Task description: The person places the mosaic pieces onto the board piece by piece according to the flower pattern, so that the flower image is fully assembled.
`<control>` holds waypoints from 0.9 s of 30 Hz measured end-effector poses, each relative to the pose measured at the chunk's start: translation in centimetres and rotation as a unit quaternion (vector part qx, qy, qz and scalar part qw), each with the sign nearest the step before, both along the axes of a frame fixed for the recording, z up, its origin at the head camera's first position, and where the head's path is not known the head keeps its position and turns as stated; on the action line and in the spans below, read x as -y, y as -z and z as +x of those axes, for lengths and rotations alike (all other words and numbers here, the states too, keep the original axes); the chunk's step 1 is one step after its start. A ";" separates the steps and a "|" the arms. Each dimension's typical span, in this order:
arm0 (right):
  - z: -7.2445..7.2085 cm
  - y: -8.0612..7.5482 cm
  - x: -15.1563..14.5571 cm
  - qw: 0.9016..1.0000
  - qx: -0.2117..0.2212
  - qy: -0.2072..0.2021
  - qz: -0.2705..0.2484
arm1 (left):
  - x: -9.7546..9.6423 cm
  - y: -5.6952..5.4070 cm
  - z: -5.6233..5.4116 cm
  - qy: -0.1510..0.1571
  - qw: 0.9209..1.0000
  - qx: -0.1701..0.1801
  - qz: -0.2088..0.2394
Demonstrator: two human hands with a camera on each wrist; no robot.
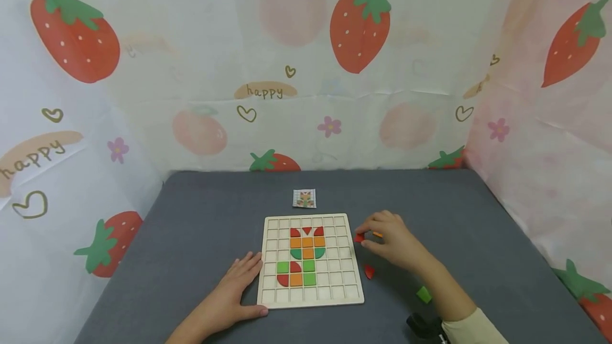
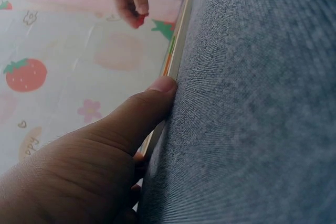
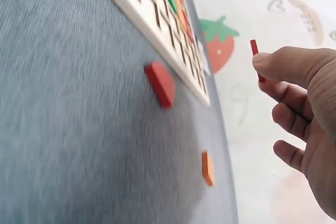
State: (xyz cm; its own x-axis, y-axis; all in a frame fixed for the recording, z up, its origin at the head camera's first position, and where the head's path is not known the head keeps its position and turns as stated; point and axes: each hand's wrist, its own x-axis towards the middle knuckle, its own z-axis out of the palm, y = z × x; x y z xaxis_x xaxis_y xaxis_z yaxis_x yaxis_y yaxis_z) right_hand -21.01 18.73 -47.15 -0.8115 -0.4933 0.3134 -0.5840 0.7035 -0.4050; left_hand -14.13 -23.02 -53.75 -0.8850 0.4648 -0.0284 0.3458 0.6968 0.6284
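Observation:
A square wooden grid board (image 1: 336,265) lies on the table with red, orange and green tiles set in some cells. My left hand (image 1: 239,285) is spread at its left side, fingertips at the edge and thumb (image 2: 149,98) by the near corner. Beyond the board's right edge, my right hand (image 1: 389,240) pinches a small red tile (image 3: 254,47) between thumb and fingers, held up off the table. Below that hand lie a loose red rounded tile (image 3: 161,85) and an orange tile (image 3: 208,168).
A small printed pattern card (image 1: 304,198) lies behind the board. Nearer me on the right are a green tile (image 1: 424,294) and a black object (image 1: 423,327) by the right sleeve (image 1: 473,328). Strawberry-print cloth (image 1: 210,68) hangs around the grey table (image 1: 210,211).

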 end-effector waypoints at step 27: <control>-0.8 0.4 6.7 0.994 0.043 -0.096 0.019 | -0.1 -0.1 0.0 -0.001 1.000 0.005 0.011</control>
